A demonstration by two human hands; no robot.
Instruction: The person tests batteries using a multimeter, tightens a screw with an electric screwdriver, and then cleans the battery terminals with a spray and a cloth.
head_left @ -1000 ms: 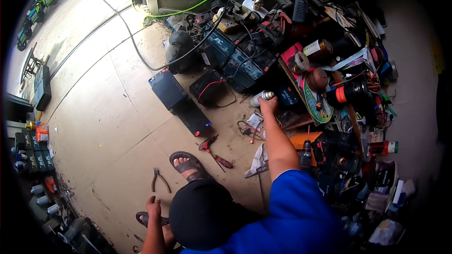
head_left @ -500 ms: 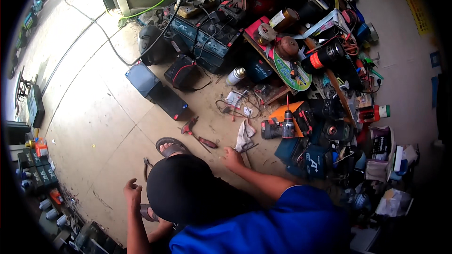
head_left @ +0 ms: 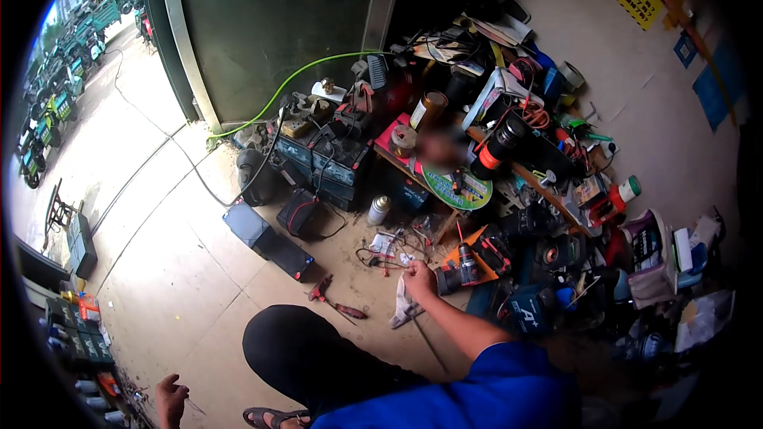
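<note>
My right hand (head_left: 421, 280) is closed over the floor, its fingers pressed together beside a thin dark cable (head_left: 370, 259). What it holds, if anything, I cannot make out. Just below it lies a crumpled pale cloth (head_left: 404, 310), with a thin rod (head_left: 431, 345) on the floor nearby. A cordless drill (head_left: 467, 268) stands to the right of that hand. Low at the left, my left hand (head_left: 170, 399) hangs above the floor, fingers loosely bent and apart, with nothing visible in it. Between the hands are a red-handled tool (head_left: 320, 289) and a screwdriver (head_left: 350, 312).
Two box-shaped batteries (head_left: 283, 256) sit on the tiles, near a spray can (head_left: 379, 210). A cluttered low table (head_left: 381, 157) and heaped tools fill the right side. Behind them is a dark door panel (head_left: 270, 40). A grey cable (head_left: 191, 163) crosses the floor.
The view has tilted up, showing more of the doorway and street. My right hand has moved forward past the cloth, toward the cable. My left hand now appears lower and further left.
</note>
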